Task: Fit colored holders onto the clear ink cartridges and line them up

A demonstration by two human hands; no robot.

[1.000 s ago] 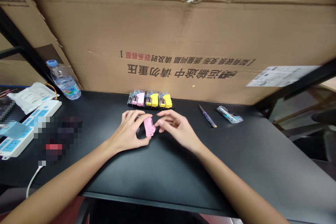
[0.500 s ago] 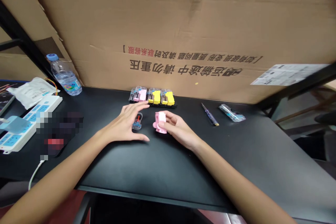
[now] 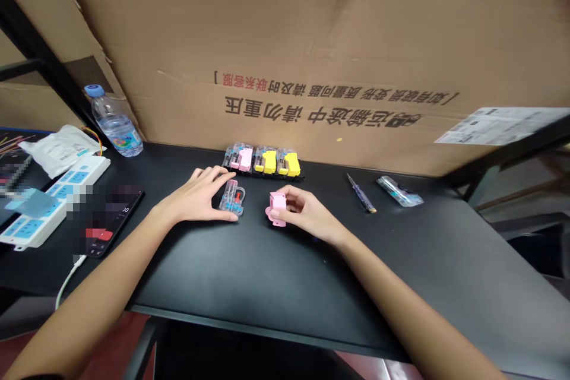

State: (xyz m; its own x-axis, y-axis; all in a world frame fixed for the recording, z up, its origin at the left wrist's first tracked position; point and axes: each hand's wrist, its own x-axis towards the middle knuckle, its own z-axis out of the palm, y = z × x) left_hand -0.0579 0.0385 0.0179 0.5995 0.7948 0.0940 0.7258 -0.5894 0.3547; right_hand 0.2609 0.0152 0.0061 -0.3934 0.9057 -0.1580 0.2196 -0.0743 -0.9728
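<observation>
My left hand (image 3: 200, 197) is open, thumb and fingers spread around a clear plastic piece with a red part inside (image 3: 232, 200), which lies on the black table (image 3: 214, 285). Whether the fingertips touch that piece I cannot tell. In my right hand (image 3: 307, 214) is a pink plastic piece (image 3: 278, 209), pinched between thumb and fingers just above the table. Behind both hands stands a row of clear-bodied units, one with a pink part (image 3: 241, 159) and two with yellow parts (image 3: 267, 161).
At the left are a water bottle (image 3: 116, 124), a white plastic packet (image 3: 65, 148), a power strip (image 3: 53, 202) and a phone (image 3: 113, 222) on a cable. A screwdriver (image 3: 360, 193) and a clear packet (image 3: 399, 191) lie at the right. Cardboard (image 3: 285, 41) walls the back.
My left hand has shifted left, and more of the clear piece shows between its fingers. The pink piece is still in my right hand, turned slightly. The view has moved a little.
</observation>
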